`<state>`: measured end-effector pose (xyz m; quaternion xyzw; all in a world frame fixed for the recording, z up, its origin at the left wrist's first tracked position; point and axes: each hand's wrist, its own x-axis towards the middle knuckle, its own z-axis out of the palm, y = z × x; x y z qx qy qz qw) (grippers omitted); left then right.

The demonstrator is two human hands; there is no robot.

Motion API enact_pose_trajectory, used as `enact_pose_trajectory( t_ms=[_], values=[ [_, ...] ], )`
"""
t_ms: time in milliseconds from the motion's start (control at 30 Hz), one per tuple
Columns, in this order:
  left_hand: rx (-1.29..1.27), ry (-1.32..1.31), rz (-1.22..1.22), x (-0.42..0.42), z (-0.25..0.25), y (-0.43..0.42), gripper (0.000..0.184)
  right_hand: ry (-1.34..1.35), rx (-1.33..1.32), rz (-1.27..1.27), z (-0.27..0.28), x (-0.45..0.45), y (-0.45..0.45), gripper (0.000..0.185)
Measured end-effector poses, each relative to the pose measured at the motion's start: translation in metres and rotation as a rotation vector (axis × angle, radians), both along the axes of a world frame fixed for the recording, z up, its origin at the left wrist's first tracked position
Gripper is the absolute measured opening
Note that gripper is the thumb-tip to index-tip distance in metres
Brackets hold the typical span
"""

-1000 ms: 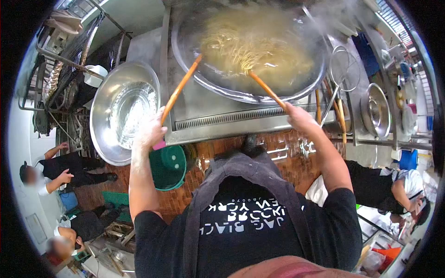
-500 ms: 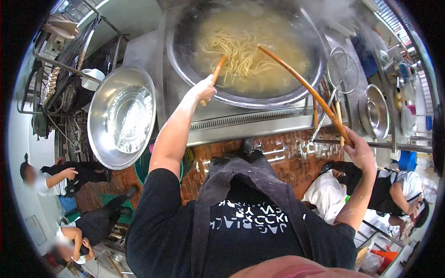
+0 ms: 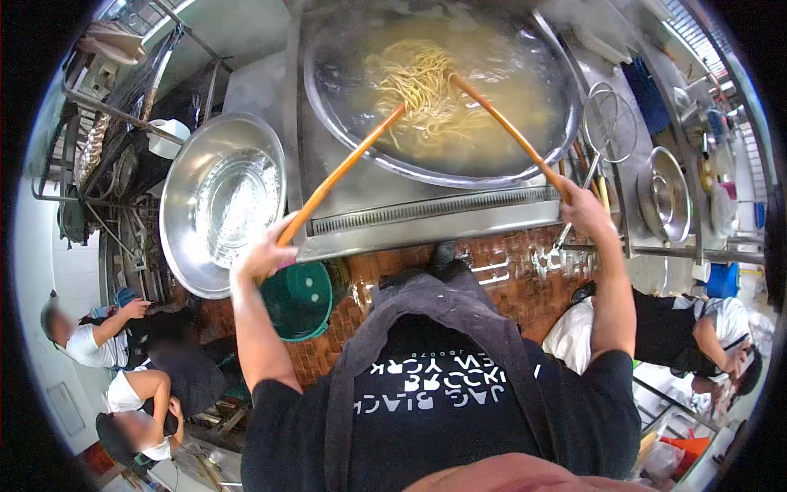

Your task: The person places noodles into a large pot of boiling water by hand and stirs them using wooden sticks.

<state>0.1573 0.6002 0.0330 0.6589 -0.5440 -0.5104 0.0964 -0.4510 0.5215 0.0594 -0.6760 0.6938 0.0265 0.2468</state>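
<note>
My left hand (image 3: 269,248) grips the near end of a long wooden stick (image 3: 340,174), its far tip among pale noodles (image 3: 418,78). My right hand (image 3: 584,209) is closed on a second wooden stick (image 3: 512,129), whose tip reaches the right side of the same noodles. The noodles are bunched at the surface of cloudy, steaming liquid in a large round pot (image 3: 443,178). Between the two sticks shows the pot's near rim. Close to my left hand stands a wide metal bowl (image 3: 225,205) with clear liquid in it.
Right of the pot lie a wire strainer (image 3: 610,123) and a metal basin (image 3: 664,195). A green bucket (image 3: 297,299) stands on the brick floor below my left hand. Two people (image 3: 97,338) (image 3: 143,410) are at the left, and another person (image 3: 697,336) is at the right.
My left hand has moved back toward the bowl, and my right hand has moved up and left. The noodles are more tightly bunched and higher between the stick tips.
</note>
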Motion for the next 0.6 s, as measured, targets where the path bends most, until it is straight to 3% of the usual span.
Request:
enact_pose_trajectory(
  t_ms=[67, 167, 367, 500, 600],
  values=[
    [0.095, -0.002, 0.082, 0.010, 0.030, 0.038, 0.076, -0.086, -0.038, 0.095, -0.051, 0.015, -0.019, 0.054],
    [0.086, 0.061, 0.157, 0.024, 0.033, 0.075, 0.080, -0.083, -0.051, 0.178, -0.089, 0.066, -0.041, 0.049],
    [-0.019, -0.014, 0.195, 0.031, 0.031, 0.075, 0.078, -0.079, -0.056, 0.302, -0.095, 0.115, -0.038, 0.044],
    [-0.051, -0.125, 0.118, 0.023, 0.025, 0.046, 0.074, -0.022, -0.030, 0.328, -0.034, 0.098, -0.020, 0.048],
    [-0.846, -0.375, -0.354, 0.020, -0.023, 0.016, 0.075, -0.063, -0.024, 0.297, 0.017, 0.033, 0.006, 0.062]
  ],
)
